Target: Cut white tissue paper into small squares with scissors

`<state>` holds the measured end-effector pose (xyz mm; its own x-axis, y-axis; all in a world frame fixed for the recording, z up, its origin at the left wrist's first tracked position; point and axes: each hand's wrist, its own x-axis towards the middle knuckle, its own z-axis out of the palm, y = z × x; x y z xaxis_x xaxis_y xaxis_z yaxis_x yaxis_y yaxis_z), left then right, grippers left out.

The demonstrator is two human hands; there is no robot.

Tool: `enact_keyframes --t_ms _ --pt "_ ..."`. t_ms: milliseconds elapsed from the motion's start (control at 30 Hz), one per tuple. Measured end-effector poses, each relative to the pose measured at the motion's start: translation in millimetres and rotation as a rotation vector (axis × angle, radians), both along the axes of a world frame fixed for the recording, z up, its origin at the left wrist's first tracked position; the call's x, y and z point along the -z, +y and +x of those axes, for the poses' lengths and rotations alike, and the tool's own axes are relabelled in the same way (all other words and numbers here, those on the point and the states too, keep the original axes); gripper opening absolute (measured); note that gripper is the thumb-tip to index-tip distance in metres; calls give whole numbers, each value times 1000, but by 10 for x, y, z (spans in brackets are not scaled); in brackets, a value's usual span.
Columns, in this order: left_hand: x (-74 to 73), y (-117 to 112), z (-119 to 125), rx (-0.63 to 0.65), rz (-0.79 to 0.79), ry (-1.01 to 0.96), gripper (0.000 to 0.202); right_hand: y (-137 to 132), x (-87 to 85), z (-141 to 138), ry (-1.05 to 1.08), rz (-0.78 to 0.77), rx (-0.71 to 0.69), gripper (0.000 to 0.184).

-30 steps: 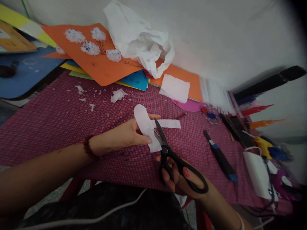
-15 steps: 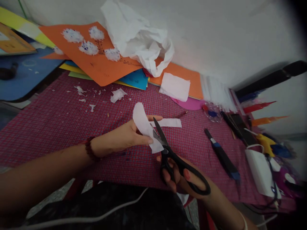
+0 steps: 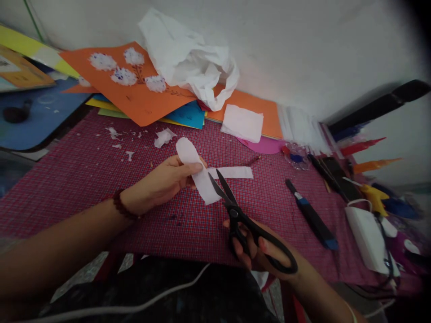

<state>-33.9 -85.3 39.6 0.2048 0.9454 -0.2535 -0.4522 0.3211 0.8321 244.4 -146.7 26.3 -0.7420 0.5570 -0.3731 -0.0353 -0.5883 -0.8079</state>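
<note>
Plainly, in the head view, a curved white paper piece (image 3: 206,188) is pinched by the left grip (image 3: 168,179), with the thumb pressed on top and the fingers folded underneath. Black scissors (image 3: 233,213) are held by the right grip (image 3: 254,256), whose digits are passed through the handle loops. The blades are parted and pointed away from the right grip, just beside the paper's right edge; whether it is touched cannot be told. To the right of the left grip, a straight white strip (image 3: 235,172) is seen, partly hidden by the paper piece. Beyond the left grip, a torn white scrap (image 3: 164,137) is left on the cloth-covered counter (image 3: 84,179). Well to the right of the right grip, a black tool with blue ends (image 3: 311,220) is laid.
</note>
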Motion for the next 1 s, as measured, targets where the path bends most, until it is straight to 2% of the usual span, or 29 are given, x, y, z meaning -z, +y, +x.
enact_keyframes --t_ms 367,700,1000 --pt "27 13 21 -19 -57 -43 12 -17 36 -41 21 5 -9 65" --pt "0 -3 22 -9 -15 -15 9 -26 39 -43 69 -24 13 59" --pt "48 19 24 -30 10 -122 10 -39 57 -45 87 -33 -3 61"
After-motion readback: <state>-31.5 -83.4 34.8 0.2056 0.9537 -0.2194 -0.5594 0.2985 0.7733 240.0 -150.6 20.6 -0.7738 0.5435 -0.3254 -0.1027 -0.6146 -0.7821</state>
